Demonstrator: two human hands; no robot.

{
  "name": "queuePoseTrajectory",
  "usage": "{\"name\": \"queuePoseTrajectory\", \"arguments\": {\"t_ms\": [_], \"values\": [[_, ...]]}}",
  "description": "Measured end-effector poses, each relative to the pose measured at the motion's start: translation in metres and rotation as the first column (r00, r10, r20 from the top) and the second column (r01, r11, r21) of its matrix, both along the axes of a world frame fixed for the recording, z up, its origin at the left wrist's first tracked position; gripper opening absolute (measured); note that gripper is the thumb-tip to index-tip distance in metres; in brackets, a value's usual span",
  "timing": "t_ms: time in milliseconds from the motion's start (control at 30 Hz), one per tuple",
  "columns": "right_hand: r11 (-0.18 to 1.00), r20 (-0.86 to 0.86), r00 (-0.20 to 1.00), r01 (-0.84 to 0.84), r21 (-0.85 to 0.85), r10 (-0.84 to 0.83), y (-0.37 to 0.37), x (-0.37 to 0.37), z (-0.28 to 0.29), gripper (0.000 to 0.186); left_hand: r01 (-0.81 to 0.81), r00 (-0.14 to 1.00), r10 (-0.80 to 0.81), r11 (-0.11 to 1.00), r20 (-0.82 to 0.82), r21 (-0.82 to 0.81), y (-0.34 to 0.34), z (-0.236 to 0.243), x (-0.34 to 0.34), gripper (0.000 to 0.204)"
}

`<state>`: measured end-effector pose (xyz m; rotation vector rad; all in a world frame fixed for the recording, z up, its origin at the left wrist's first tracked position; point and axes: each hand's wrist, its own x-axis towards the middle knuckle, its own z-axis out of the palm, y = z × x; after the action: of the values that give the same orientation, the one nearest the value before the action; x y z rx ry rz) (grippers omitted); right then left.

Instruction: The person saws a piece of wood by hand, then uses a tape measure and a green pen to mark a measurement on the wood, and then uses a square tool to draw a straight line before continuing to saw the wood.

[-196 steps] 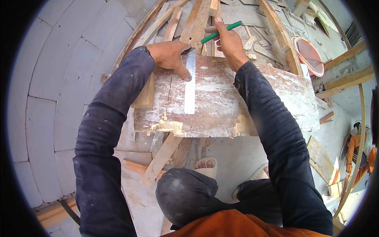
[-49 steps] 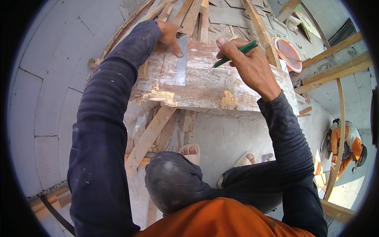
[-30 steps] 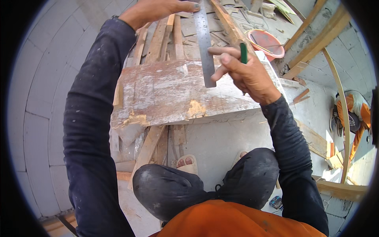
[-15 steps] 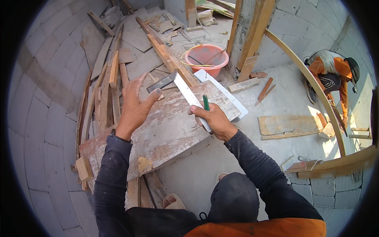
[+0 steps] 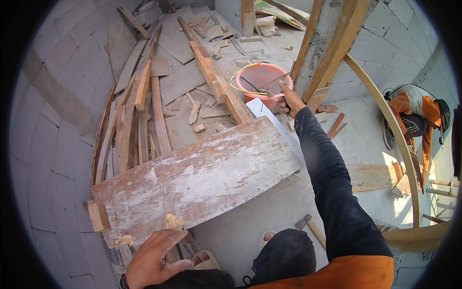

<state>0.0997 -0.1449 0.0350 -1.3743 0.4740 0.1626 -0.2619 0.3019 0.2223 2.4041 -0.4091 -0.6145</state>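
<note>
My right hand [image 5: 290,99] is stretched far forward against the near right rim of a pink bucket [image 5: 273,72]. Its fingers are curled closed, and what they grip cannot be made out. Dark rods lie inside the bucket, and a yellow handle hangs at its side. My left hand [image 5: 156,260] is low in the picture with fingers apart and nothing in it, by the near edge of a worn, paint-stained board [image 5: 202,176]. A white panel [image 5: 276,125] sticks out from behind the board's far right end. The try square and green marker seen earlier cannot be made out.
A hatchet [image 5: 312,230] lies on the floor right of my knee. Lumber [image 5: 130,125] is piled along the left wall, with a long beam [image 5: 211,74] beyond the board. At right, a co-worker [image 5: 414,113] crouches behind a curved wooden strip [image 5: 385,111].
My right hand has moved forward to the bucket, and the try square is gone from view. My left hand has dropped back toward my lap. The hatchet has come into view.
</note>
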Motion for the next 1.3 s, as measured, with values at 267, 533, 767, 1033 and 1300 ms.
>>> {"name": "queuePoseTrajectory", "arguments": {"t_ms": [267,533,767,1033,1300], "values": [[0.965,-0.030,0.998,0.037,-0.258,-0.046,-0.053,0.092,0.054,0.083,-0.068,0.996,0.067,0.998,0.064,0.017,0.005,-0.028,0.002,0.069],[0.435,0.049,0.884,-0.180,-0.882,0.465,-0.036,-0.020,0.017,0.076,-0.705,0.482,0.559,0.705,0.675,-0.081,0.155,-0.021,-0.026,0.062],[0.675,-0.093,0.973,-0.216,-0.706,0.213,-0.053,-0.199,-0.087,0.058,-0.936,0.352,0.932,0.352,0.092,0.013,0.294,-0.083,-0.040,0.086],[0.891,-0.034,0.997,-0.077,-0.447,0.069,-0.035,-0.211,-0.063,0.049,-0.854,0.443,0.875,0.347,-0.194,-0.388,0.295,-0.124,-0.022,0.080],[0.912,0.066,0.997,0.069,-0.404,-0.046,-0.066,-0.167,-0.058,0.034,-0.744,0.563,0.826,0.483,-0.042,-0.462,0.299,-0.139,-0.002,0.084]]}}
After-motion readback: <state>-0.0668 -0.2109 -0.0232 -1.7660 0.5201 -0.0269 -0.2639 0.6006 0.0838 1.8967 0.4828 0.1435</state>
